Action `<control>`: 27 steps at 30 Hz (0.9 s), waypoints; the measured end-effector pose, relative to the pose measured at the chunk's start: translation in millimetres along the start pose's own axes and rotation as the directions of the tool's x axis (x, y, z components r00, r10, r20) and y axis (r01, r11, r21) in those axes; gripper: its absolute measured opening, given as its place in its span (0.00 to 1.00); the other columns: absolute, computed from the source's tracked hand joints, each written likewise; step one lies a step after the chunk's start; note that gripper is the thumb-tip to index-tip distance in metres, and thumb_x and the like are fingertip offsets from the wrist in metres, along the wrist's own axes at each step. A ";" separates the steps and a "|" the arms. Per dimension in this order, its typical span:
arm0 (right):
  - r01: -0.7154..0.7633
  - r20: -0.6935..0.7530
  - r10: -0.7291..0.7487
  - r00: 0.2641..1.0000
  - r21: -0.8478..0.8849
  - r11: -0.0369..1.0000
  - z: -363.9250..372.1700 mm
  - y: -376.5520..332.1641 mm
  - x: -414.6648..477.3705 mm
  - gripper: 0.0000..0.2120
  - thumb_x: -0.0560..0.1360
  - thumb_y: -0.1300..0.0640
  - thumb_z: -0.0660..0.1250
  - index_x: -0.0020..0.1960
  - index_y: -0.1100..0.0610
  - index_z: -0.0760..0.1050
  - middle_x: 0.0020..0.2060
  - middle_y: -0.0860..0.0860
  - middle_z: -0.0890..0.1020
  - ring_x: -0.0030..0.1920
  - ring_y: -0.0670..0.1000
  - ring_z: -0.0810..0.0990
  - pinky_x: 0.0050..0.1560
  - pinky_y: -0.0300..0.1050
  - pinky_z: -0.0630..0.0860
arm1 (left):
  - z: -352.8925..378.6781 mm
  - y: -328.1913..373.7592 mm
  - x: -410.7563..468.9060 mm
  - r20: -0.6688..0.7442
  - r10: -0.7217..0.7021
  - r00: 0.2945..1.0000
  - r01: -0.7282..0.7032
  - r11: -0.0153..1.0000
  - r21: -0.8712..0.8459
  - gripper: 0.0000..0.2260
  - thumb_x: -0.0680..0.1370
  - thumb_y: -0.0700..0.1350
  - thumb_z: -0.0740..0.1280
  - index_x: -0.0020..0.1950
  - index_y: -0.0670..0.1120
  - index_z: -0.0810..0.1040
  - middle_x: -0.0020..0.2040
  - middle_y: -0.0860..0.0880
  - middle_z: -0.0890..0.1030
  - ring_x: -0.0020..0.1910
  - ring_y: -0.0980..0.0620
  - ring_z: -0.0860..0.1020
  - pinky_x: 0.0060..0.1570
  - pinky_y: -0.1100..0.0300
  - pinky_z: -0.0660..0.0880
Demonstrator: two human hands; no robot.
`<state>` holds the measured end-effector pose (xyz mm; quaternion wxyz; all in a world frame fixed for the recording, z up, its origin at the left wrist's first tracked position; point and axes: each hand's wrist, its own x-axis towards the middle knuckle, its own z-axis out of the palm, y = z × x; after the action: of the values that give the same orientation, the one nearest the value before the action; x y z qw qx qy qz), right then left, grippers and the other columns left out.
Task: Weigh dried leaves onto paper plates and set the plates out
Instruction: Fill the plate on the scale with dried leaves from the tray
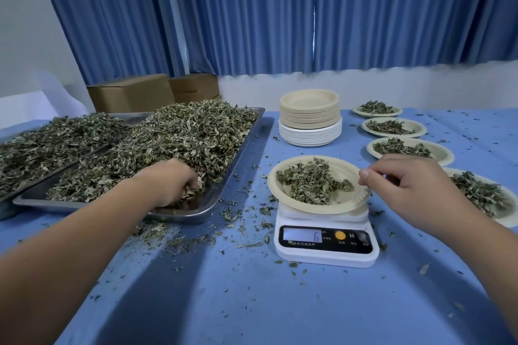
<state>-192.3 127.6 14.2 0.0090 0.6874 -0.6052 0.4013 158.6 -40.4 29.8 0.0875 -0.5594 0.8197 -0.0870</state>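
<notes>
A steel tray [224, 196] on the left is heaped with dried leaves [182, 134]. My left hand [171, 182] is dug into the near end of the heap, its fingers curled round a clump of leaves. A paper plate [280, 193] with a small pile of leaves [311, 183] sits on a white digital scale [325, 244], whose display reads 6. My right hand [406, 185] hovers at the plate's right rim. Its thumb and forefinger are pinched together and its other fingers curled, with nothing visible between them.
Several filled plates [440, 159] run in a row along the right side. A stack of empty plates [309, 115] stands behind the scale. A second tray of leaves [42, 143] lies far left, with cardboard boxes [131, 95] behind. Leaf crumbs litter the blue tablecloth [252, 302].
</notes>
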 end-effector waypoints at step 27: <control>-0.028 -0.069 0.028 0.997 0.014 1.000 -6.9 0.5 2.3 0.12 0.76 0.54 0.65 0.36 0.53 0.82 0.30 0.46 0.77 0.34 0.40 0.74 0.32 0.27 0.65 | -107.0 161.7 -26.2 -0.491 0.151 0.858 -0.503 0.443 -0.742 0.06 0.77 0.40 0.70 0.49 0.50 0.84 0.37 0.52 0.81 0.30 0.63 0.76 0.32 0.72 0.72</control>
<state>-196.5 129.0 19.9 0.0196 0.6647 -0.6114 0.4289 -3.6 46.9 95.8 -0.3311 -0.3303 0.8491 0.2457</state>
